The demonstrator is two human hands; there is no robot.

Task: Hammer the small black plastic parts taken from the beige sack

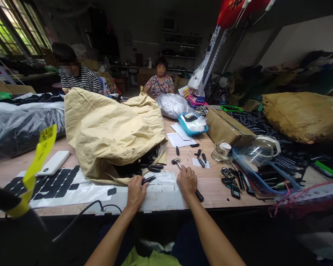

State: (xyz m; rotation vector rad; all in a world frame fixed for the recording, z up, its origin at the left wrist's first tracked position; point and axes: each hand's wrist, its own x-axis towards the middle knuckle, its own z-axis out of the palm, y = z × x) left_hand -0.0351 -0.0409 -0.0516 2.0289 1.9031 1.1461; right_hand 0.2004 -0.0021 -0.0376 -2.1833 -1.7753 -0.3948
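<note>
My left hand (135,192) rests on a clear plastic sheet (161,190) at the table's near edge, fingers closed on a small black piece (148,180). My right hand (187,181) is wrapped round the handle of a small hammer (176,161), whose metal head points away from me and whose black grip end sticks out near the table edge. A big tan sack (113,129) lies open just beyond my left hand, with several black pieces (144,166) spilling from its mouth.
White papers (180,139), a cardboard box (227,127), a blue tray (192,125), a clear jug (259,151) and several black parts (234,181) lie to the right. A white device (54,162) and a black-patterned sheet (52,183) lie left. Two people sit across the table.
</note>
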